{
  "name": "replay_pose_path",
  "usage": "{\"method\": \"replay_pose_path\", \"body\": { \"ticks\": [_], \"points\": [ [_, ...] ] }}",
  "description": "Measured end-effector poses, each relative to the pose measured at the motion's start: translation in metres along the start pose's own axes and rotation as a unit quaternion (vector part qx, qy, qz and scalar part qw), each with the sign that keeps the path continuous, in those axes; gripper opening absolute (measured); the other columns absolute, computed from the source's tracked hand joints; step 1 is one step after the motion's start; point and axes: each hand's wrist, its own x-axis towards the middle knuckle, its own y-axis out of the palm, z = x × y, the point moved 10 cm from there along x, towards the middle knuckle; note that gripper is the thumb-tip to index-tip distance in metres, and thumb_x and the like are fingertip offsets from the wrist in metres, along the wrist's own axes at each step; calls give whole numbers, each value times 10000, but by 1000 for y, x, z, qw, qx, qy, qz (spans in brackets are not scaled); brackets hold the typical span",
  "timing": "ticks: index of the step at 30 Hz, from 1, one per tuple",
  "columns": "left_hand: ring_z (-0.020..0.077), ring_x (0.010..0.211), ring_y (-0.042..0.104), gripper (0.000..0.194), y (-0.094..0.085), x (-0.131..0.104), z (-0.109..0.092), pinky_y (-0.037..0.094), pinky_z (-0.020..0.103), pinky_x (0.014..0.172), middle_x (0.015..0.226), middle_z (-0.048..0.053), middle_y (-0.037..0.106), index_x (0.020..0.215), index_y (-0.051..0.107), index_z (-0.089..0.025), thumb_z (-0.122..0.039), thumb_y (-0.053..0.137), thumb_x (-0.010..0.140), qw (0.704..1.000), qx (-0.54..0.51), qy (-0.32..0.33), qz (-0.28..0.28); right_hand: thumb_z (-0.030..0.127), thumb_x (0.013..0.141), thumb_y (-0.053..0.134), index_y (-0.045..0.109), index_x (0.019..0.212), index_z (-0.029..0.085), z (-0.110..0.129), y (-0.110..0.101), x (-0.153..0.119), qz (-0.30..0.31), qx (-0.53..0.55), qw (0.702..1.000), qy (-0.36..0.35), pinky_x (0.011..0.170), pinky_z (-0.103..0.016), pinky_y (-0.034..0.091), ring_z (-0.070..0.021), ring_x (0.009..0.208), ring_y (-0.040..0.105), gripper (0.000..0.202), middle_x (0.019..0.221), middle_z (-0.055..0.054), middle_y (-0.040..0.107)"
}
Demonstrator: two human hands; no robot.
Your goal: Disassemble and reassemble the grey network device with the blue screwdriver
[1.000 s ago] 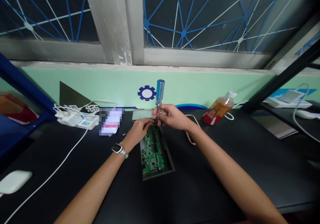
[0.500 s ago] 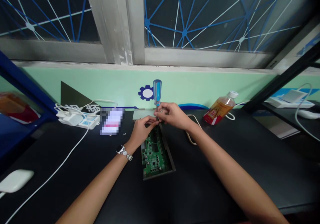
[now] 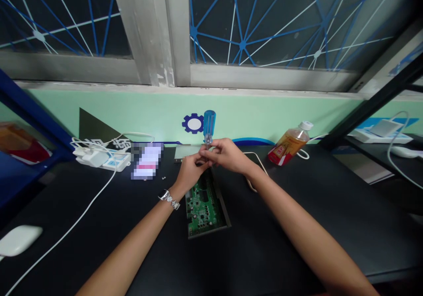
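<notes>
Screwdriver (image 3: 209, 125) near upright in the right hand (image 3: 228, 155), over the far end of a green circuit board (image 3: 202, 207), just below frame centre.

Right-hand grip is closed around the lower part of the driver, blue handle poking up; left hand (image 3: 189, 172) has its fingertips bunched right beside it, but can't tell what that grip is pinching, if anything, and the tip's hidden too. Board sits in a dark metal casing (image 3: 224, 201) on the black tabletop (image 3: 264, 252). Tiny metal bits (image 3: 164, 177) lie left of centre, near the pixelated phone (image 3: 148, 161). For what it's worth, I'd go light on pressure, shaft square to whatever the tip meets, left fingers steadying down low, because a slip could scratch the board.
</notes>
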Motion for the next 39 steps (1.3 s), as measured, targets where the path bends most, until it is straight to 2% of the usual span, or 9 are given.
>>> {"method": "replay_pose_path", "body": {
  "ticks": [3,6,11,17,20,25,31,35,39],
  "points": [
    [223,856,742,210,0,-4,-1,590,345,811,927,83,787,950,744,-156,-343,703,864,999,-39,-5,23,345,830,707,685,816,164,-3,-13,0,-36,0,999,-2,498,-247,477,-134,525,623,183,579,-2,666],
    [227,947,740,230,-7,-8,-1,584,373,900,1031,99,781,1020,749,-167,-343,691,883,999,-44,-6,21,359,814,719,676,859,158,-6,-14,1,-23,46,999,6,509,-254,504,-151,574,655,211,641,-19,693],
    [228,874,743,213,-18,-10,2,589,354,825,942,80,785,959,746,-171,-350,739,845,1000,3,-5,-21,325,869,650,631,981,162,-1,-4,0,3,63,998,-21,515,-239,483,-139,619,661,198,803,-34,713],
    [200,782,725,171,-21,-10,-1,578,315,758,830,46,758,874,702,-166,-325,747,833,998,28,16,-55,273,877,633,677,921,186,11,-8,0,-58,-157,983,-78,686,-284,479,-145,693,643,107,819,-22,718],
    [197,797,724,162,-20,-10,-5,582,316,765,864,52,758,911,698,-170,-314,730,845,998,32,22,-47,269,920,579,650,882,194,13,-5,-1,-53,-183,978,-82,703,-284,471,-149,703,642,110,757,-11,696],
    [200,882,721,151,-24,-16,-21,568,332,827,970,62,762,1016,706,-195,-269,671,889,995,83,47,-21,292,984,500,568,955,200,16,-9,-7,-58,-116,988,-82,655,-279,496,-137,640,643,118,767,-14,685],
    [197,879,681,147,-42,-41,-28,546,334,792,983,64,731,1033,698,-213,-278,629,921,986,150,71,2,457,1018,440,472,1009,219,12,-20,-24,-130,37,988,-78,628,-286,552,-133,652,658,240,908,-48,694],
    [178,845,647,138,-48,-58,-23,519,318,775,996,51,718,1030,693,-223,-285,637,921,983,175,60,16,479,1011,459,441,1029,237,-10,-11,-51,-185,132,972,-65,728,-329,567,-147,733,670,244,948,-41,675],
    [173,847,629,137,-45,-64,-24,508,314,778,1005,46,709,1032,690,-225,-284,644,918,981,181,56,32,402,911,667,385,1015,286,-40,-1,-77,-239,257,935,-46,703,-337,564,-161,729,665,322,923,0,666]
  ]
}}
